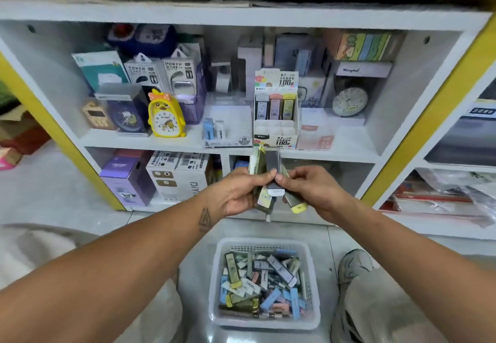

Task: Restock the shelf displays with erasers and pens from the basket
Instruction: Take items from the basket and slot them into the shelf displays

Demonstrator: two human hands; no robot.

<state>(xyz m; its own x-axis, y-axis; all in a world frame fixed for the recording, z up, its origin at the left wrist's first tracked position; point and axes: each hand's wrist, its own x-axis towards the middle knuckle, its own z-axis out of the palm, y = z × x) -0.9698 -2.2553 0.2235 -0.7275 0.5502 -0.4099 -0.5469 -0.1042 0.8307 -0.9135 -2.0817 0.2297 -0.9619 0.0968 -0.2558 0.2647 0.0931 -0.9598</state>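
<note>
Shelf, upper left of frame: a yellow duck clock (166,114) stands among boxed clocks and power banks; no part in the task.
Eraser tray, center of shelf: a clear tray (228,128) holds only 2 erasers at its left end, so it looks short of stock.
Lead display, center, just right of the tray: a card display box (276,109) shows 3 slim cases upright in its top row, with white pockets below.
Left hand (239,191), center of frame: fingers curl round a fan of slim cases (273,179), thumb pressing on the dark front one.
Right hand (308,189), just right of it: thumb and fingertips pinch the same bundle from the other side; a yellow-capped case sticks out below.
Basket (214,283), lower center, on the floor between the knees: full of mixed erasers and slim cases.
Step in hand: sorting the held cases, in front of the shelf edge just below the display box.
Next move calls for: probably parting 1 case from the fan and standing it in a matching pocket, while the left hand steadies the rest.
</note>
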